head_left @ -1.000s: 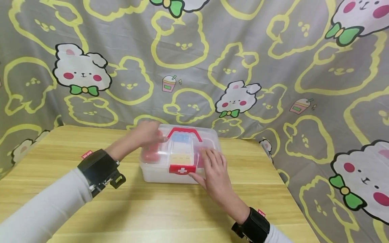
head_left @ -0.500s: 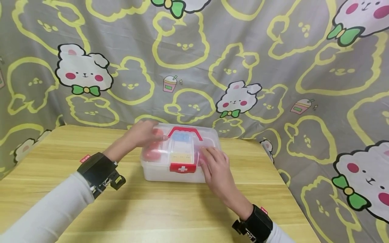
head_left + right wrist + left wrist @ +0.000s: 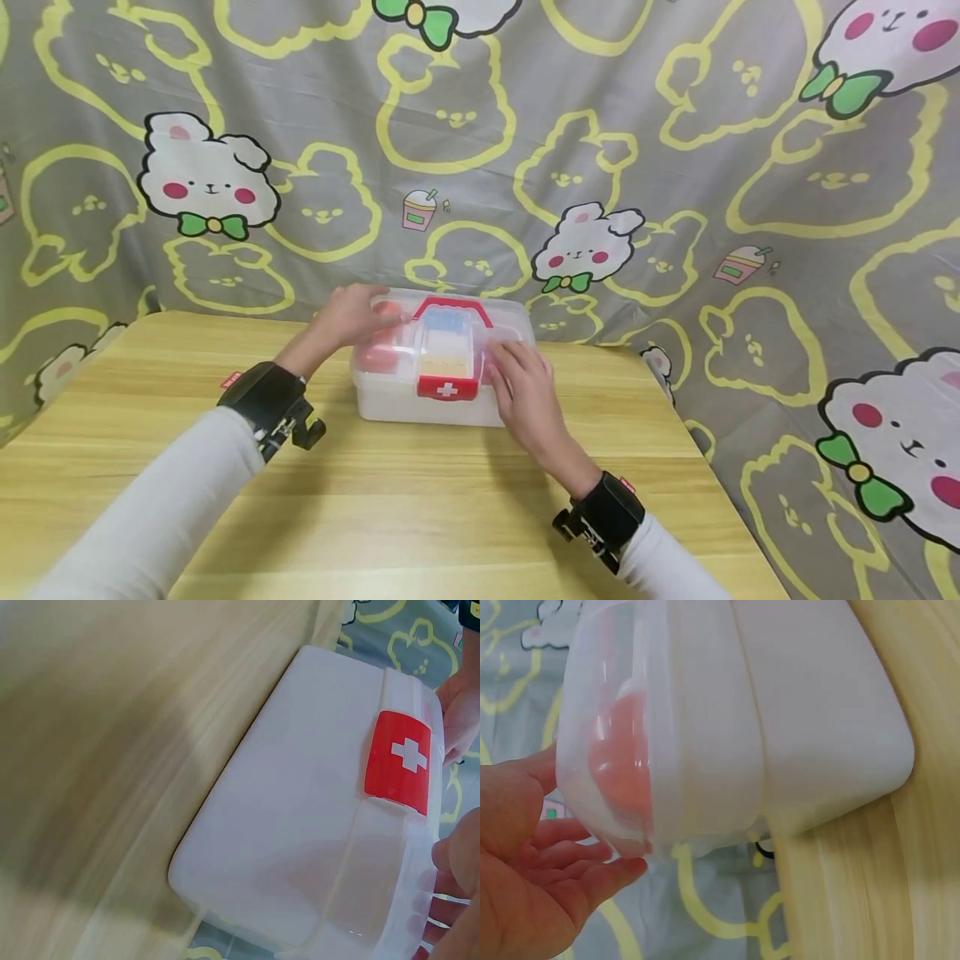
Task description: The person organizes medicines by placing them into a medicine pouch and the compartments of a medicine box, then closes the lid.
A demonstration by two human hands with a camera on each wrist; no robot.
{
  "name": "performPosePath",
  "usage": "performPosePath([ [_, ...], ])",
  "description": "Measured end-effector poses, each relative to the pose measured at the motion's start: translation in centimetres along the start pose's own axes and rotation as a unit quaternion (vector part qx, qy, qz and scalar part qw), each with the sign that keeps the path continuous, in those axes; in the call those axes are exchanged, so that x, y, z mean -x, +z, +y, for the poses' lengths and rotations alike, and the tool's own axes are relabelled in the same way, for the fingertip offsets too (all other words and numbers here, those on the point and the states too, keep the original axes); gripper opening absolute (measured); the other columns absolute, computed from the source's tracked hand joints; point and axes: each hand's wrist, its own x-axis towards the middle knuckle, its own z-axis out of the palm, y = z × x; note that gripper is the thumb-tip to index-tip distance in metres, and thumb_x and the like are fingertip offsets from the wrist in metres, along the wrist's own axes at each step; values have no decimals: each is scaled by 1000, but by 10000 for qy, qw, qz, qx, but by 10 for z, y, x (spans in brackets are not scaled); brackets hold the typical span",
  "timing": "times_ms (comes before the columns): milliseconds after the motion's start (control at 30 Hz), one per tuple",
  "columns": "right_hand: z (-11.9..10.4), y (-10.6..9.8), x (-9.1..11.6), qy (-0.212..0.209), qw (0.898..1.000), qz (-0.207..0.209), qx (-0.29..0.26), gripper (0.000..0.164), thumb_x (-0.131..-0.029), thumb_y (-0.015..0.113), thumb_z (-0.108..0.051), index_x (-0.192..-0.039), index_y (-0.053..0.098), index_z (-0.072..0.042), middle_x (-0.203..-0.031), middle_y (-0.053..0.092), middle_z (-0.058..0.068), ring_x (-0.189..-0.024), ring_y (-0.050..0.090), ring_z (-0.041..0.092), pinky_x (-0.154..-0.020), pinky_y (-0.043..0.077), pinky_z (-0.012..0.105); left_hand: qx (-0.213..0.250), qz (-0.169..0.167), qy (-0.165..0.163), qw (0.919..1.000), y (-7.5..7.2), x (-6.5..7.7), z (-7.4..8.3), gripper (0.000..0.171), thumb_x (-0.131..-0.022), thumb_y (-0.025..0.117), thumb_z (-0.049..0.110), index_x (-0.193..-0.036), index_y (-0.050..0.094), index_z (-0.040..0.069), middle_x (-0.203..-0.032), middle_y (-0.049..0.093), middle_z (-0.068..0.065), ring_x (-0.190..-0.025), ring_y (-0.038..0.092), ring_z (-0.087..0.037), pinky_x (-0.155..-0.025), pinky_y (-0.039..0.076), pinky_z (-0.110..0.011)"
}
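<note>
A translucent white first-aid box [image 3: 431,407] with a lid stands on the wooden table, its lid down. A red latch [image 3: 447,388] with a white cross is at its front, and a red handle [image 3: 453,307] lies on top. My left hand [image 3: 348,315] touches the lid's left rear corner; in the left wrist view, thumb and fingers spread around that end. On the right part of the lid rests my right hand [image 3: 527,394], fingers on top. Through the lid show reddish round things [image 3: 378,357] at left and something pink at right, largely covered by my right hand.
The wooden table [image 3: 390,508] stretches in front of the box. Close behind and to both sides hangs a grey curtain [image 3: 322,108] with yellow outlines and cartoon rabbits. Black camera bands [image 3: 262,396] sit on both wrists.
The first-aid box has slid away from me towards the curtain, both hands moving with it. The right thumb has shifted from beside the latch to further right on the lid.
</note>
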Motion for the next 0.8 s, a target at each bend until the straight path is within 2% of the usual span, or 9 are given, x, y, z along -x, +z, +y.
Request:
performPosePath([
  [133,3,6,-10,17,10000,25,-3,39,-98,66,-15,-136,64,-5,-132,65,11,-128,55,28,-110,40,53,130,131,-60,9998,1,-10,-5,69,-96,67,40,-148,48,0,-149,49,-28,-132,48,-43,-111,44,-57],
  [333,6,13,-22,84,9999,-71,57,39,-98,65,-12,-136,63,-3,-131,65,13,-127,56,29,-112,40,53,180,211,-167,9995,1,-15,-7,70,-96,66,40,-149,46,-1,-152,46,-27,-140,42,-45,-116,39,-57],
  [533,4,14,-26,193,9998,-82,75,38,-97,67,-13,-133,64,-2,-130,65,14,-126,57,30,-111,43,51,294,297,-210,9989,0,-13,-7,70,-97,66,39,-149,45,-2,-152,46,-28,-139,44,-45,-114,41,-57],
  [700,4,8,-21,661,9977,-121,113,41,-95,71,-19,-130,62,0,-129,64,17,-125,57,34,-108,48,51,118,388,-107,9991,5,-6,-6,69,-99,63,40,-149,44,-4,-149,49,-29,-138,45,-48,-113,42,-58],
  [800,10,1,-18,840,9963,-125,130,43,-98,66,-23,-133,59,1,-131,62,20,-126,55,36,-109,46,53,-23,434,-31,9990,4,-3,-6,66,-102,56,40,-149,43,-5,-147,49,-30,-138,44,-49,-113,40,-59],
])
